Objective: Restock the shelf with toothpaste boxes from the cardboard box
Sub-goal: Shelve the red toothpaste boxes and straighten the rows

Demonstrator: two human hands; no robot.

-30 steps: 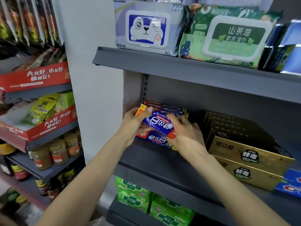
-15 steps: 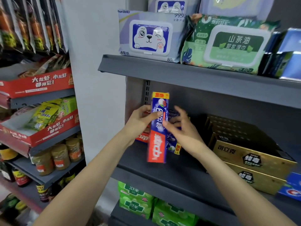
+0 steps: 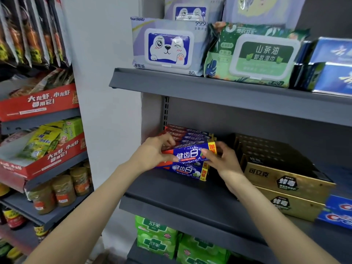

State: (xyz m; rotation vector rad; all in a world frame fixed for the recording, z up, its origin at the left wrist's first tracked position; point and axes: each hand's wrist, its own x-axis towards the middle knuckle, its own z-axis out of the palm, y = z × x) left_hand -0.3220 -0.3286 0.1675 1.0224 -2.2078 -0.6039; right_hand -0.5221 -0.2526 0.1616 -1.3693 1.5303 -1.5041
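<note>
Both hands held one blue-and-red toothpaste box (image 3: pixel 187 154) lying lengthwise, just above the front row of the stack of toothpaste boxes (image 3: pixel 187 136) at the left end of the grey middle shelf (image 3: pixel 171 195). The left hand (image 3: pixel 152 154) gripped the red end, thumb along the front face and fingers curled over the top edge; the right hand (image 3: pixel 222 161) pinched the other end near the yellow tab, fingertips on the front face. Each grip was pressed onto the box, not spread. Directly under it lay another toothpaste box (image 3: pixel 185 169) of the same print, its face turned forward.

The step in hand looked like seating this box on that lower one. To do it well, the box would best be kept level and square to the shelf's front edge, printed face out, and lowered until its bottom edge met the box below — then the ends nudged flush so the yellow tabs lined up. The stack stood just beside the gold cartons (image 3: pixel 289 180) on the right, so the right hand had little room; letting those fingers go first and pushing with the left palm would likely avoid knocking them.

The cardboard box was not in view.
</note>
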